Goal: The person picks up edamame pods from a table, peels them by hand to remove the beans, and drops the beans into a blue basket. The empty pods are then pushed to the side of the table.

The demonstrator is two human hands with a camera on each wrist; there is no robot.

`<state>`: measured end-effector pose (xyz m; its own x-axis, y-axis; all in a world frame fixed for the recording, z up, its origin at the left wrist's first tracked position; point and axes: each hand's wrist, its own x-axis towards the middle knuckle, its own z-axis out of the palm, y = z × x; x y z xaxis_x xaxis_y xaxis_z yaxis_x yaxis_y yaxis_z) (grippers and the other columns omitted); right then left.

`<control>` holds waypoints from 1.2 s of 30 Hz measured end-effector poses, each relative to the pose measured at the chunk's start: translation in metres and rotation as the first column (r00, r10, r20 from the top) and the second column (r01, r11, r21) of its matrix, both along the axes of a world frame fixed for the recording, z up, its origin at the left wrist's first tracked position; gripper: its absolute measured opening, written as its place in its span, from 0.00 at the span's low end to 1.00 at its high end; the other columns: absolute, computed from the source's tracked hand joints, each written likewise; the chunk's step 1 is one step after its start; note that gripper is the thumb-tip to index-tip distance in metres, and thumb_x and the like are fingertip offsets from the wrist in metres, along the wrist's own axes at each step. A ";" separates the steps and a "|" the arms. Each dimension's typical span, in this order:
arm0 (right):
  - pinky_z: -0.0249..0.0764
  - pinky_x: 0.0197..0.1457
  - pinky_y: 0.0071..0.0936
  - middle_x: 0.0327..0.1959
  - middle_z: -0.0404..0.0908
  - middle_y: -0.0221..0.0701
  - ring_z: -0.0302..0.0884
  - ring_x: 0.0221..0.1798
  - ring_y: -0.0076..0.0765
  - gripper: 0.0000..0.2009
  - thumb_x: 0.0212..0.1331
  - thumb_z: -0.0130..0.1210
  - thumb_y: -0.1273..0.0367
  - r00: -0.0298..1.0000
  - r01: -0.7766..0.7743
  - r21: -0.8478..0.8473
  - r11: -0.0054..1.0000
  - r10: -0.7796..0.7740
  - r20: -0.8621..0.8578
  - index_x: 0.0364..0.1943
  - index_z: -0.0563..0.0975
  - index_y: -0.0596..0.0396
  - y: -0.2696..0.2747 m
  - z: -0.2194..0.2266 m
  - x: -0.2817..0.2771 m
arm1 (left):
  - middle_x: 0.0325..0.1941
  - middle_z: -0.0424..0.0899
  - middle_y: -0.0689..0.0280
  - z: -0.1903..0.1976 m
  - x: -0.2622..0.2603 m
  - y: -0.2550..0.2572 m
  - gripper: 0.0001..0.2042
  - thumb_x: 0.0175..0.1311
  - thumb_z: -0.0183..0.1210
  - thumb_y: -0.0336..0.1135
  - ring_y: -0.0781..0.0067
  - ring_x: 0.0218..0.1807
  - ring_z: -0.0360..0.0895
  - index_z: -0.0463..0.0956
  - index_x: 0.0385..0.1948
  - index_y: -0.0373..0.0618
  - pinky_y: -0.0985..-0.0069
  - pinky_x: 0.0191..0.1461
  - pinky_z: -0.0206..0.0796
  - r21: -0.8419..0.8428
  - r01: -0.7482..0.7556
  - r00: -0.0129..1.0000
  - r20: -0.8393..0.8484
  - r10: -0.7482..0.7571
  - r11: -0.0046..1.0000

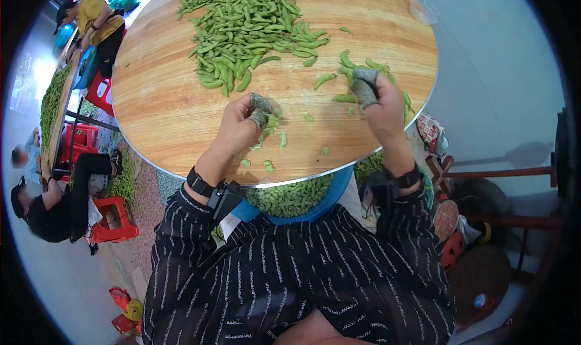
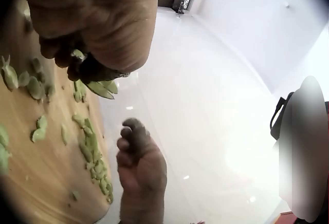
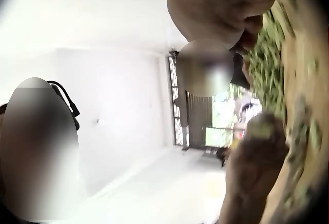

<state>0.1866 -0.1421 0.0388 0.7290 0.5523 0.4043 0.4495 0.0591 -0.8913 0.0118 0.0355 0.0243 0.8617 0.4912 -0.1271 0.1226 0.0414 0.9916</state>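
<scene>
The left hand (image 1: 239,127) pinches a green pod (image 2: 100,90). A loose pod (image 1: 325,81) lies slanted, left of the nearer right hand (image 1: 386,110); I can't tell what its curled fingers hold.

Green pods fill a left hand's (image 1: 238,126) curled, gray-wrapped fingertips at a wood-grain tabletop (image 1: 154,73).
A slim green pod (image 2: 99,89) juts from beneath those fingers, and pale green pieces (image 1: 283,139) are scattered just beside the hand. The right hand (image 1: 387,110), its finger coverings also gray, curls by a small, loose group of pods (image 1: 344,98); whether it grips one is unclear. Plump, curved pods form a large heap (image 1: 248,33) farther out, piled at all angles.
</scene>
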 end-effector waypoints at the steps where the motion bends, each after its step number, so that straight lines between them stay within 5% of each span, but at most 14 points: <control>1: 0.67 0.31 0.22 0.23 0.75 0.35 0.69 0.26 0.26 0.07 0.48 0.51 0.76 0.998 -0.025 -0.120 0.992 0.032 0.060 0.34 0.74 0.59 -0.016 -0.001 0.009 | 0.25 0.76 0.69 -0.004 0.001 0.001 0.08 0.51 0.45 0.19 0.83 0.23 0.68 0.72 0.30 0.39 0.85 0.23 0.58 -0.001 -0.010 1.000 -0.012 0.010 1.000; 6: 0.68 0.35 0.35 0.30 0.73 0.44 0.70 0.32 0.51 0.10 0.45 0.49 0.76 0.933 0.039 -0.444 0.895 0.126 0.337 0.34 0.72 0.59 -0.034 -0.017 -0.002 | 0.25 0.76 0.70 -0.015 0.017 0.002 0.06 0.52 0.49 0.20 0.83 0.24 0.68 0.73 0.31 0.38 0.85 0.26 0.60 0.062 0.018 1.000 -0.024 -0.017 0.998; 10: 0.67 0.36 0.37 0.30 0.72 0.44 0.69 0.32 0.52 0.09 0.46 0.49 0.74 0.863 0.128 -0.573 0.809 0.193 0.467 0.34 0.71 0.60 -0.025 -0.027 -0.016 | 0.25 0.76 0.70 -0.010 0.022 0.003 0.06 0.52 0.53 0.23 0.83 0.26 0.69 0.74 0.32 0.37 0.84 0.28 0.62 0.060 0.002 0.999 -0.040 0.000 0.998; 13: 0.67 0.34 0.36 0.29 0.73 0.43 0.71 0.30 0.48 0.10 0.46 0.49 0.74 0.879 -0.105 -0.563 0.820 0.341 0.333 0.35 0.71 0.61 -0.013 -0.023 -0.034 | 0.25 0.76 0.71 -0.012 0.022 0.011 0.05 0.52 0.55 0.24 0.84 0.26 0.69 0.75 0.31 0.37 0.85 0.28 0.62 0.140 0.008 1.000 -0.009 -0.006 0.990; 15: 0.66 0.30 0.32 0.26 0.74 0.40 0.71 0.26 0.39 0.09 0.47 0.49 0.75 0.971 -0.239 -0.207 0.949 0.239 -0.025 0.34 0.70 0.62 -0.005 -0.021 -0.043 | 0.25 0.76 0.71 -0.009 0.020 0.009 0.05 0.51 0.56 0.25 0.84 0.25 0.69 0.75 0.30 0.37 0.85 0.28 0.62 0.131 0.015 1.000 -0.021 -0.012 0.991; 20: 0.64 0.26 0.26 0.21 0.74 0.38 0.69 0.22 0.32 0.09 0.48 0.50 0.75 0.914 -0.404 -0.229 0.886 0.378 -0.149 0.35 0.71 0.61 0.027 -0.009 -0.045 | 0.25 0.76 0.72 0.004 0.023 -0.004 0.05 0.52 0.55 0.24 0.86 0.25 0.68 0.75 0.30 0.38 0.86 0.28 0.61 0.125 0.100 0.995 0.000 -0.101 0.987; 22: 0.64 0.25 0.26 0.20 0.74 0.37 0.68 0.22 0.32 0.09 0.47 0.50 0.75 0.894 -0.445 -0.218 0.869 0.419 -0.158 0.35 0.71 0.61 0.035 -0.015 -0.039 | 0.28 0.77 0.71 0.012 0.021 -0.005 0.06 0.54 0.54 0.24 0.85 0.28 0.70 0.74 0.33 0.37 0.86 0.33 0.63 0.266 0.220 0.969 -0.174 -0.177 0.939; 25: 0.65 0.25 0.29 0.20 0.74 0.39 0.70 0.22 0.38 0.09 0.48 0.51 0.74 0.964 -0.263 -0.179 0.948 0.264 -0.020 0.35 0.70 0.62 0.025 -0.013 -0.018 | 0.28 0.77 0.72 0.014 0.012 -0.003 0.07 0.53 0.52 0.24 0.87 0.27 0.68 0.75 0.34 0.38 0.87 0.29 0.61 0.225 0.138 0.988 0.031 -0.149 0.965; 27: 0.66 0.26 0.34 0.21 0.74 0.41 0.72 0.23 0.45 0.11 0.48 0.51 0.73 0.978 0.106 -0.290 0.951 -0.048 0.202 0.37 0.70 0.61 0.008 0.002 0.000 | 0.28 0.77 0.71 0.023 -0.002 -0.002 0.07 0.53 0.52 0.24 0.87 0.28 0.68 0.75 0.35 0.39 0.86 0.28 0.61 0.240 0.191 0.981 -0.004 -0.196 0.952; 29: 0.66 0.28 0.36 0.23 0.74 0.42 0.72 0.26 0.48 0.11 0.49 0.50 0.73 0.968 0.048 -0.319 0.947 0.034 0.247 0.37 0.70 0.61 -0.002 -0.002 0.004 | 0.28 0.77 0.71 0.024 -0.010 0.012 0.08 0.53 0.52 0.24 0.87 0.28 0.68 0.75 0.35 0.39 0.86 0.28 0.61 0.273 0.234 0.972 -0.034 -0.234 0.933; 31: 0.67 0.30 0.38 0.25 0.74 0.43 0.72 0.28 0.50 0.11 0.50 0.50 0.72 0.951 -0.018 -0.349 0.937 0.124 0.284 0.38 0.69 0.61 0.001 -0.016 -0.003 | 0.28 0.77 0.70 0.015 -0.017 0.028 0.08 0.54 0.53 0.25 0.85 0.27 0.68 0.75 0.35 0.40 0.83 0.28 0.61 0.564 0.157 0.957 0.117 -0.266 0.811; 32: 0.66 0.32 0.39 0.27 0.73 0.44 0.71 0.30 0.50 0.10 0.49 0.49 0.73 0.920 -0.005 -0.364 0.931 0.147 0.363 0.37 0.69 0.61 0.007 -0.027 -0.008 | 0.30 0.79 0.64 0.022 -0.020 0.036 0.07 0.53 0.53 0.28 0.76 0.27 0.72 0.75 0.33 0.39 0.78 0.30 0.63 0.581 0.155 0.987 -0.121 -0.104 0.799; 34: 0.66 0.33 0.40 0.29 0.72 0.44 0.70 0.32 0.50 0.09 0.49 0.48 0.73 0.881 0.000 -0.373 0.928 0.176 0.439 0.36 0.70 0.60 0.016 -0.034 -0.024 | 0.29 0.78 0.60 0.022 -0.012 0.048 0.07 0.52 0.54 0.29 0.68 0.28 0.73 0.75 0.31 0.39 0.76 0.31 0.63 0.656 0.066 0.986 -0.157 0.050 0.751; 36: 0.64 0.35 0.41 0.30 0.69 0.44 0.68 0.33 0.51 0.07 0.48 0.48 0.74 0.876 -0.239 -0.432 0.870 0.385 0.290 0.33 0.70 0.61 0.025 -0.033 -0.046 | 0.29 0.75 0.52 0.019 0.000 0.056 0.06 0.46 0.55 0.30 0.51 0.32 0.72 0.73 0.26 0.38 0.68 0.34 0.65 0.793 0.014 0.966 -0.168 0.197 0.609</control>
<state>0.1403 -0.1171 0.0057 0.3373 0.8859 0.3183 0.7531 -0.0510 -0.6560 0.0122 0.0918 0.0434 0.8064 0.5662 0.1705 0.3752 -0.7128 0.5925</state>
